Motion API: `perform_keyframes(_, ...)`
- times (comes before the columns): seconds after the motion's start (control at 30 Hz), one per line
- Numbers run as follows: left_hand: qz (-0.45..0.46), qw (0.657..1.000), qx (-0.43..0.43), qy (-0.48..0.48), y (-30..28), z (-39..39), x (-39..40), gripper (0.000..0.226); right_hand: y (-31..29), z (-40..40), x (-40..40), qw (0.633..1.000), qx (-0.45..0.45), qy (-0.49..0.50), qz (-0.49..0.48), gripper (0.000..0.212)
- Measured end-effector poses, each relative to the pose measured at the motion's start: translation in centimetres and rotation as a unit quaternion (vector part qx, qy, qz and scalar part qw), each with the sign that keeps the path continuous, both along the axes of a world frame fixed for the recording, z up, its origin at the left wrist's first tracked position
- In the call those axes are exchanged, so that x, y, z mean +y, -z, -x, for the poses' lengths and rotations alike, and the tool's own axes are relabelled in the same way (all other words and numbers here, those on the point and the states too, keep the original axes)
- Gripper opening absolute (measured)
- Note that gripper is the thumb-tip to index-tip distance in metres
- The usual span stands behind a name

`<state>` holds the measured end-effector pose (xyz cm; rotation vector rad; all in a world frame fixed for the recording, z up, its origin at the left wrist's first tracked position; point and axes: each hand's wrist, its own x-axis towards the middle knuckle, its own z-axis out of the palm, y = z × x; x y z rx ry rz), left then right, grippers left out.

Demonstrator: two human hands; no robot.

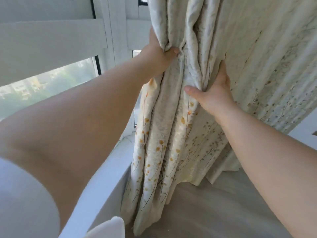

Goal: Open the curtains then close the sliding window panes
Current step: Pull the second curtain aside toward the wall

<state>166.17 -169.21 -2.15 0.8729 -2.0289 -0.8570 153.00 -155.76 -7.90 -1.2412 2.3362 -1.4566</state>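
Note:
A cream curtain (171, 138) with small orange and grey flowers hangs in the middle and right of the view, gathered into thick folds. My left hand (159, 55) grips the left edge of the bunched folds high up, thumb in front and fingers behind the cloth. A little lower, my right hand (212, 93) clasps the right side of the same bunch, thumb pressed into a fold. To the left, the white window frame (51, 47) and a glass pane (44, 85) stand uncovered. More of the curtain spreads flat at the right.
A white sill (106, 176) runs below the window towards the lower left. A grey fabric surface (214, 208) lies under the curtain's hem. Behind the folds, a narrow strip of another pane (136, 54) shows. Something white and blurred (109, 227) sits at the bottom edge.

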Motion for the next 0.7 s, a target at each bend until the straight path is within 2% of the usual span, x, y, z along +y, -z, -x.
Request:
perform_keyframes(0.2, -0.027, 0.997, -0.034, 0.056, 1.8, 7.7, -1.9, 0.069, 1.4, 7.0, -2.0, 1.0, 0.015, 0.02, -0.001, 0.118)
perform_keyframes(0.37, -0.023, 0.998, -0.045, 0.047, 2.7, 13.7, -3.4, 0.06, 2.3, 13.6, -4.0, 1.0, 0.021, 0.022, 0.006, 0.121)
perform_keyframes(0.57, -0.026, 0.998, -0.052, 0.031, 3.0, 25.3, -3.2, 0.055, 2.7, 24.4, -4.5, 0.999, 0.029, 0.008, 0.038, 0.116)
perform_keyframes(0.7, -0.04, 0.998, -0.043, 0.039, 2.6, 34.6, -1.5, 0.051, 1.6, 33.0, -2.5, 0.996, 0.066, 0.042, 0.04, 0.114)
